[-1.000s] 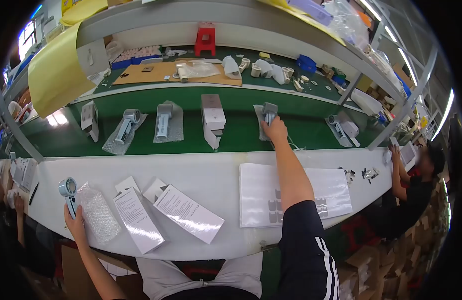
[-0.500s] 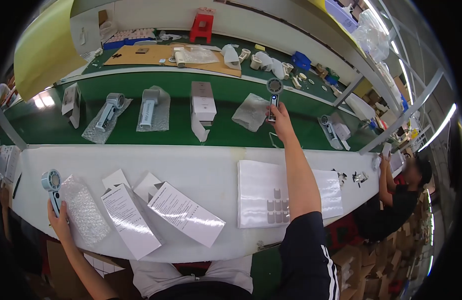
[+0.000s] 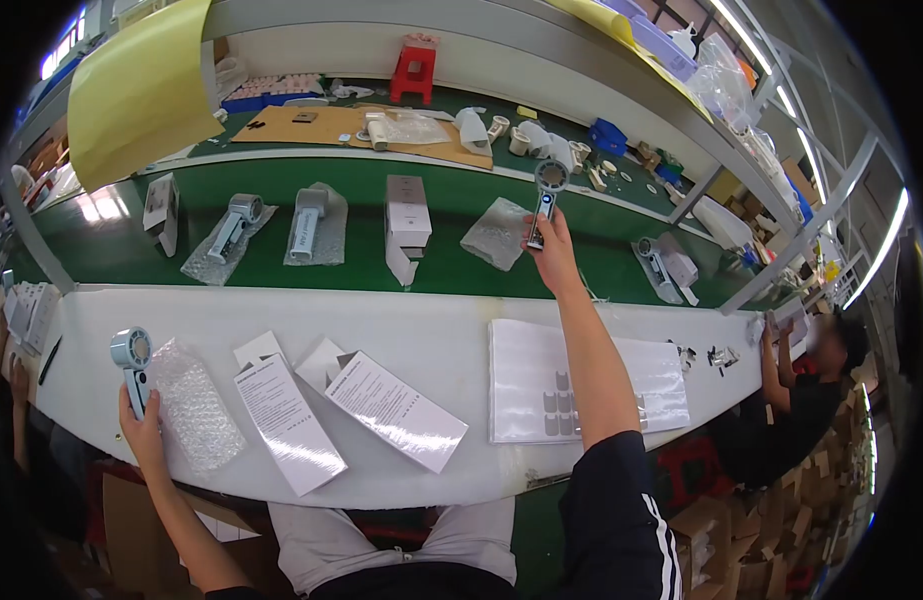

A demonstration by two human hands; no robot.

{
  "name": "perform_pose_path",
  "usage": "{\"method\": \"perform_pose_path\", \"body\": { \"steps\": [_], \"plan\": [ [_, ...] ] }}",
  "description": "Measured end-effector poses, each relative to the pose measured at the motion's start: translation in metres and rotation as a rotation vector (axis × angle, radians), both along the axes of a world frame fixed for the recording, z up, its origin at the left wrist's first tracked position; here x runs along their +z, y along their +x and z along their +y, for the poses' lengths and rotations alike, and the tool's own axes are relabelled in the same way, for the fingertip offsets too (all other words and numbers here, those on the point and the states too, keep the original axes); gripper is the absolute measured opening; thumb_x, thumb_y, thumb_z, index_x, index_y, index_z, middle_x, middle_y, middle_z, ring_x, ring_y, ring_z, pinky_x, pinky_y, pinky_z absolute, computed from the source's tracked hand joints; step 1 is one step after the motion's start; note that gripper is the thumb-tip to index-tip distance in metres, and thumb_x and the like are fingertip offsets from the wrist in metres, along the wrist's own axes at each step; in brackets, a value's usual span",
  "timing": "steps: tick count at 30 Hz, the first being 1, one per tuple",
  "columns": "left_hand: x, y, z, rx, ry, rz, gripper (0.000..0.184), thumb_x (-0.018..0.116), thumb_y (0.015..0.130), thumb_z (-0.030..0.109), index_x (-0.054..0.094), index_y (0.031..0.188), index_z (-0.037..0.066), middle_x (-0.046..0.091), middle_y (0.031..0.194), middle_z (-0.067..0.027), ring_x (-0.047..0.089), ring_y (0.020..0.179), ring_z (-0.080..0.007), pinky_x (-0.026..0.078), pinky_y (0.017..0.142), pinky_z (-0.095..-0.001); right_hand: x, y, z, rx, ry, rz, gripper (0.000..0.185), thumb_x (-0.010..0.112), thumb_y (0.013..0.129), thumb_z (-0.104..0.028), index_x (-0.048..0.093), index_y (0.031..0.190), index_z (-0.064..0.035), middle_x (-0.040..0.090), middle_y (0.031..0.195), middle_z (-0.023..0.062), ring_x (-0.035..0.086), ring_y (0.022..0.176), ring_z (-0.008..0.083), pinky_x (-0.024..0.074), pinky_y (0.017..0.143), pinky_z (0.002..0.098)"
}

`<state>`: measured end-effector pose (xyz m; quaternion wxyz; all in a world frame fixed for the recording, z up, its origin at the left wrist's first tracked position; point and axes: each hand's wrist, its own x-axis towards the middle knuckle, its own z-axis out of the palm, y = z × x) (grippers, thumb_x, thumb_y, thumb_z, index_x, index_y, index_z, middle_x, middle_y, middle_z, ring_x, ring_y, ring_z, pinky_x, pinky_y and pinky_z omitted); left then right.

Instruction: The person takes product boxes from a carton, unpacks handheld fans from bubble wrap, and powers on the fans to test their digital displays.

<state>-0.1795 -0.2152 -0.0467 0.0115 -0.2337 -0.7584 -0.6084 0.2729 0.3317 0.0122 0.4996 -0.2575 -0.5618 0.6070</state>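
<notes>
My left hand (image 3: 143, 430) is closed around the handle of a light blue handheld fan (image 3: 131, 350), upright at the table's left end. Beside it lies a bubble-wrap bag (image 3: 196, 408). Stretched out over the green shelf, my right hand (image 3: 553, 255) grips a second handheld fan, a dark grey one (image 3: 551, 178) with a small blue light on its handle. Another bubble-wrap bag (image 3: 497, 235) lies just left of that hand. Two white printed boxes (image 3: 291, 425) with raised flaps lie on the white table (image 3: 461, 340) between my arms.
On the green shelf stand bagged fans (image 3: 316, 225) and an upright white box (image 3: 408, 212). Plastic sheets (image 3: 526, 400) lie under my right forearm, with small dark parts (image 3: 723, 357) farther right. A person (image 3: 801, 400) sits at the right; another person's hand (image 3: 19, 380) shows at the left edge.
The view has shifted, so the table items appear a little farther right. Both hands keep hold of their fans; the left fan's head has turned slightly.
</notes>
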Motion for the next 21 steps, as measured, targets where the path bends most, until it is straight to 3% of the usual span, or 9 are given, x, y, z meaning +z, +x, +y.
{"method": "perform_pose_path", "body": {
  "steps": [8, 11, 14, 17, 19, 21],
  "plan": [
    [0.003, 0.003, 0.004, -0.017, 0.015, -0.011, 0.029, 0.067, 0.089, 0.009, 0.058, 0.116, 0.002, 0.053, 0.077, 0.0038, 0.045, 0.060, -0.0036, 0.035, 0.052, -0.0204, -0.004, -0.030, 0.005, -0.051, -0.072, -0.023, 0.058, 0.060, 0.099, -0.029, 0.030, 0.141, -0.0016, 0.060, 0.106, 0.0105, 0.065, 0.078, 0.0192, 0.0555, 0.069, 0.0338],
    [0.009, 0.007, 0.002, -0.009, 0.004, -0.001, 0.030, 0.067, 0.088, 0.007, 0.057, 0.116, 0.001, 0.054, 0.078, 0.0032, 0.047, 0.062, -0.0042, 0.037, 0.053, -0.0212, -0.007, -0.055, 0.008, -0.220, -0.083, -0.157, 0.064, 0.059, 0.098, -0.027, 0.024, 0.142, 0.0025, 0.057, 0.109, 0.0150, 0.066, 0.075, 0.0199, 0.0575, 0.069, 0.0342],
    [0.011, 0.010, 0.003, 0.000, -0.001, -0.038, 0.033, 0.068, 0.087, 0.005, 0.057, 0.118, 0.001, 0.055, 0.082, 0.0020, 0.048, 0.066, -0.0053, 0.039, 0.055, -0.0218, -0.016, -0.082, 0.023, -0.352, -0.205, -0.287, 0.072, 0.064, 0.092, -0.029, 0.022, 0.141, 0.0035, 0.054, 0.113, 0.0190, 0.065, 0.092, 0.0276, 0.0581, 0.078, 0.0420],
    [0.007, 0.005, 0.002, -0.007, -0.029, -0.033, 0.036, 0.068, 0.086, 0.006, 0.057, 0.119, 0.000, 0.055, 0.086, 0.0009, 0.048, 0.068, -0.0059, 0.040, 0.057, -0.0216, -0.106, -0.091, 0.105, -0.641, 0.136, -0.637, 0.091, 0.070, 0.084, -0.033, 0.015, 0.145, 0.0056, 0.047, 0.132, 0.0285, 0.059, 0.112, 0.0397, 0.0535, 0.094, 0.0465],
    [0.004, 0.004, 0.000, 0.000, -0.034, 0.065, 0.039, 0.070, 0.084, 0.006, 0.057, 0.120, -0.001, 0.057, 0.089, -0.0009, 0.050, 0.070, -0.0066, 0.041, 0.060, -0.0223, -0.087, -0.102, 0.086, -0.650, -0.081, -0.954, 0.109, 0.076, 0.077, -0.040, 0.008, 0.149, 0.0066, 0.035, 0.145, 0.0362, 0.047, 0.128, 0.0481, 0.0436, 0.108, 0.0472],
    [-0.005, -0.003, -0.002, 0.032, -0.054, 0.132, 0.040, 0.071, 0.083, 0.007, 0.058, 0.121, 0.000, 0.058, 0.090, -0.0012, 0.051, 0.071, -0.0066, 0.043, 0.061, -0.0230, -0.128, -0.105, 0.125, -0.764, 0.228, -1.241, 0.119, 0.076, 0.073, -0.049, 0.003, 0.152, 0.0025, 0.034, 0.148, 0.0346, 0.045, 0.133, 0.0468, 0.0391, 0.111, 0.0475]
  ]
}}
